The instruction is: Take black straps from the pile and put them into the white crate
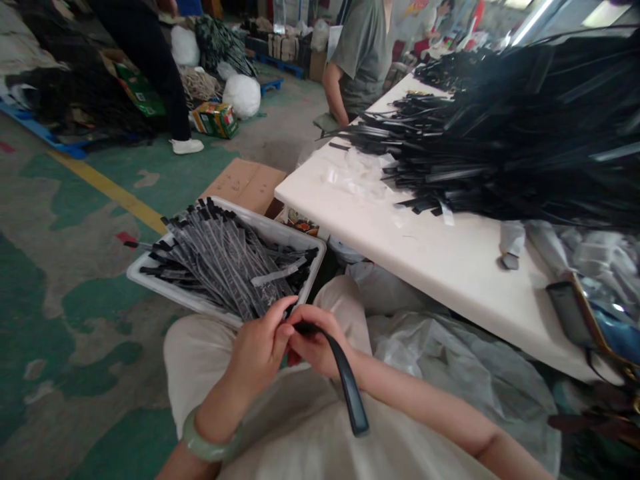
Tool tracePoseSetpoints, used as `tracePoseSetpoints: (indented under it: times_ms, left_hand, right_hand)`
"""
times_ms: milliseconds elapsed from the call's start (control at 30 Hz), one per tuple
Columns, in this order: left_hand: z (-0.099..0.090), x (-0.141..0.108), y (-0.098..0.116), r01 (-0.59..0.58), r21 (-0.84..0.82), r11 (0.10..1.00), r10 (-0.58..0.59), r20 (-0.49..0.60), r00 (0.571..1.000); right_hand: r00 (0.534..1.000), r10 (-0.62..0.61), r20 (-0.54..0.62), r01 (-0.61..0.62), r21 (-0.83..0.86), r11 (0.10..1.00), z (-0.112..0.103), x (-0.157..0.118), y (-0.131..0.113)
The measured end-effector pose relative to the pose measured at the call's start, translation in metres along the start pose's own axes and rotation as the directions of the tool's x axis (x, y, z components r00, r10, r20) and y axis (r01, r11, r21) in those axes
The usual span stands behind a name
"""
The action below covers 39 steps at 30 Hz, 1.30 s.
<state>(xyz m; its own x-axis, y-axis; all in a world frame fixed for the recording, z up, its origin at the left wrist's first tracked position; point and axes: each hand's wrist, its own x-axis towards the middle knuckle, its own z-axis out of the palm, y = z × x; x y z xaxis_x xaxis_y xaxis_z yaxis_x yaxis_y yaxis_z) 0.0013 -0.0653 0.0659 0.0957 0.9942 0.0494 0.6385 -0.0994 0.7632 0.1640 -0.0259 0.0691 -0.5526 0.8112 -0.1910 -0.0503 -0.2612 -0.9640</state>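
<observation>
My left hand [256, 353] and my right hand [313, 343] meet above my lap, both pinching the upper end of a black strap [351, 395]. Its lower length hangs down and slants toward my lap. A pale green bangle [210, 437] circles my left wrist. Just beyond my hands stands a white plastic crate [173, 297], filled with a loose stack of grey strips [225, 263] that have black ends. My fingers hide part of the strap's held end.
A white table [425, 247] on the right bears a large heap of black strips [505, 133]. A seated person in a grey-green shirt [363, 60] works at its far end. A cardboard box [245, 183] lies behind the crate, and a person in black trousers [160, 73] stands among sacks.
</observation>
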Motion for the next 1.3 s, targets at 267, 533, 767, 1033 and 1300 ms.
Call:
tracePoseSetpoints:
  times_ms: [267, 533, 767, 1033, 1300]
  left_hand:
    - [-0.003, 0.007, -0.003, 0.012, -0.016, 1.0, -0.012, -0.017, 1.0]
    - [-0.003, 0.001, -0.012, 0.129, -0.519, 0.845, -0.109, 0.068, 0.992]
    - [0.004, -0.01, -0.047, 0.141, -0.081, 0.987, -0.135, 0.071, 0.988]
    - [0.005, -0.007, -0.022, -0.07, 0.189, 0.979, 0.081, -0.048, 0.996]
    - [0.006, 0.014, 0.004, -0.271, 0.418, 0.867, 0.303, -0.013, 0.953]
  right_hand:
    - [0.986, -0.13, -0.105, 0.126, -0.044, 0.991, -0.009, -0.003, 0.0]
    - [0.994, 0.051, -0.096, -0.046, 0.046, 0.998, -0.01, -0.002, -0.001]
    - [0.983, -0.001, -0.183, 0.004, 0.016, 1.0, -0.015, -0.002, -0.001]
    - [0.945, -0.222, -0.24, 0.134, -0.336, 0.932, -0.018, -0.024, -0.026]
    - [0.961, -0.236, -0.145, 0.185, -0.295, 0.937, -0.019, -0.023, -0.026]
